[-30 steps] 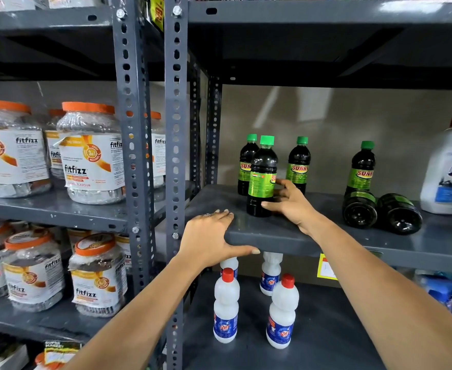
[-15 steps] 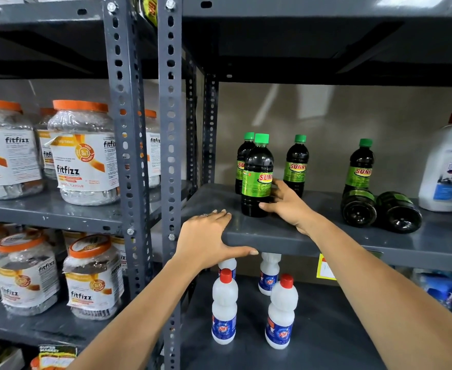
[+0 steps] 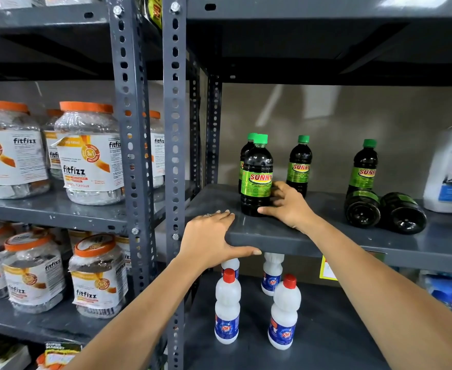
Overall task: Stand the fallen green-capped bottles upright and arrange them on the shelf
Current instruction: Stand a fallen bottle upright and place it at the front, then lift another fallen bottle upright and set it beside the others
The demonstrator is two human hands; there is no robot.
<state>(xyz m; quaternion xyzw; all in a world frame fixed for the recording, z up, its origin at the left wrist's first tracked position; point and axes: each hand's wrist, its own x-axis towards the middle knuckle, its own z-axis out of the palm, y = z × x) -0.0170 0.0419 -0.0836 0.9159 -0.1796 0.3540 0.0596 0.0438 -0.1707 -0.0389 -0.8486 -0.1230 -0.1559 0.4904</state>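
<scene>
On the grey metal shelf (image 3: 326, 236) a dark green-capped Sunny bottle (image 3: 256, 174) stands upright near the front left, label facing me. My right hand (image 3: 286, 206) wraps its lower right side. Directly behind it stands a second upright bottle (image 3: 244, 153), a third (image 3: 299, 164) is to the right and a fourth (image 3: 363, 166) further right. Two bottles lie on their sides with bases toward me (image 3: 362, 209) (image 3: 403, 213), in front of the fourth. My left hand (image 3: 211, 239) grips the shelf's front edge, thumb under the lip.
A large white red-capped jug (image 3: 451, 166) stands at the shelf's right end. White red-capped bottles (image 3: 227, 305) stand on the shelf below. Orange-lidded fitfizz jars (image 3: 88, 153) fill the left rack. Perforated uprights (image 3: 175, 129) separate the racks.
My right hand has turned the front bottle so its label faces me and shifted it slightly left, in line with the bottle behind. My left hand stayed on the shelf edge.
</scene>
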